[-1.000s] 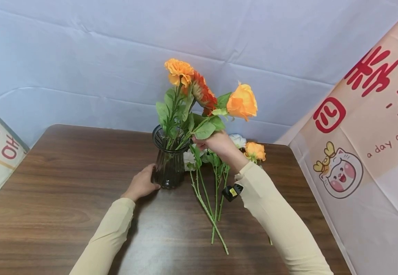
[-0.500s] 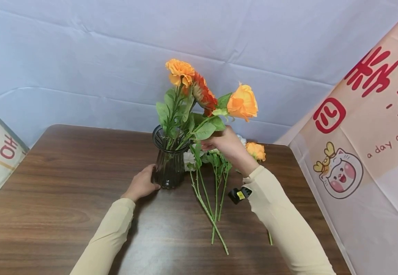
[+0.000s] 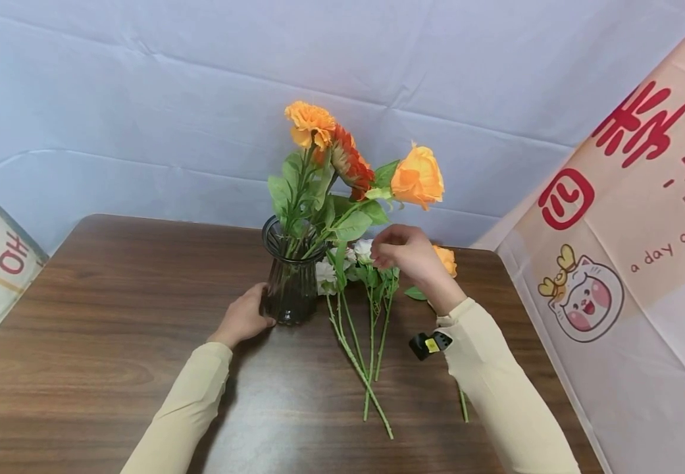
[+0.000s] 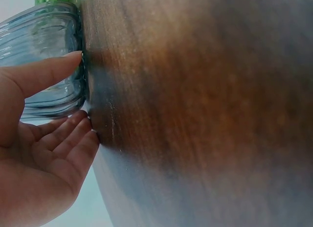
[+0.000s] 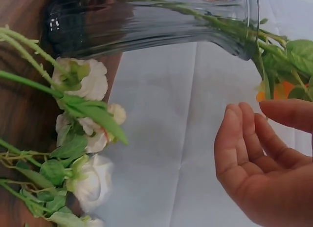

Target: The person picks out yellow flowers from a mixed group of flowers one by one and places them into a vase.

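Observation:
A dark ribbed glass vase stands upright on the table in the head view. It holds an orange carnation, a red-orange gerbera-like flower and an orange rose that leans far right. My left hand holds the vase low on its left side; in the left wrist view the thumb lies along the glass and the fingers are on the other side. Right of the vase, my right hand hovers above the lying flowers, fingers loosely curved and holding nothing.
White flowers lie on the table right of the vase, their green stems pointing toward me. Another orange rose lies farther right, partly behind my right hand. A pale cloth backdrop hangs behind the wooden table.
My right hand has let go of the orange rose's stem and moved right, away from the vase. The rose stays leaning in the vase. My left hand has not moved.

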{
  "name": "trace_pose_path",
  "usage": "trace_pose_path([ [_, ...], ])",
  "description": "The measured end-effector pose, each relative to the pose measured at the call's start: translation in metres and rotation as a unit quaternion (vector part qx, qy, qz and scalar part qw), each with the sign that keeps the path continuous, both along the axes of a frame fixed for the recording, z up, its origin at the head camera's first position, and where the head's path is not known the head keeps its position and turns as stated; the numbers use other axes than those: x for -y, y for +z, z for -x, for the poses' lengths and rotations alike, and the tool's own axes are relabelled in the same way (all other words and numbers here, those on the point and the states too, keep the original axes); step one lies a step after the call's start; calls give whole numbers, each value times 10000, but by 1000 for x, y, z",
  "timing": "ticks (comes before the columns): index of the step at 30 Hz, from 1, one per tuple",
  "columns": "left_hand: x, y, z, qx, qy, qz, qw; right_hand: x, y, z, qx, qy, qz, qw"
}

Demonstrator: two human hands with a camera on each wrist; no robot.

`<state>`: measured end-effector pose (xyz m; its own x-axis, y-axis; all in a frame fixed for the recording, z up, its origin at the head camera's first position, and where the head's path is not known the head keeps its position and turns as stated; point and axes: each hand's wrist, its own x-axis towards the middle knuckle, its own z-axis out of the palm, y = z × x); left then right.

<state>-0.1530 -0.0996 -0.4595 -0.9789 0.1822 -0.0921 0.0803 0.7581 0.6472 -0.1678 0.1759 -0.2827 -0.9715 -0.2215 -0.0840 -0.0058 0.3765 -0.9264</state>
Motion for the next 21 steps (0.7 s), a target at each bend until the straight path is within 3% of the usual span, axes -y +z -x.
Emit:
trace_pose_path([
  [21, 0, 1, -2, -81, 14, -20, 10000, -68, -42, -7, 908, -848, 164, 9921],
])
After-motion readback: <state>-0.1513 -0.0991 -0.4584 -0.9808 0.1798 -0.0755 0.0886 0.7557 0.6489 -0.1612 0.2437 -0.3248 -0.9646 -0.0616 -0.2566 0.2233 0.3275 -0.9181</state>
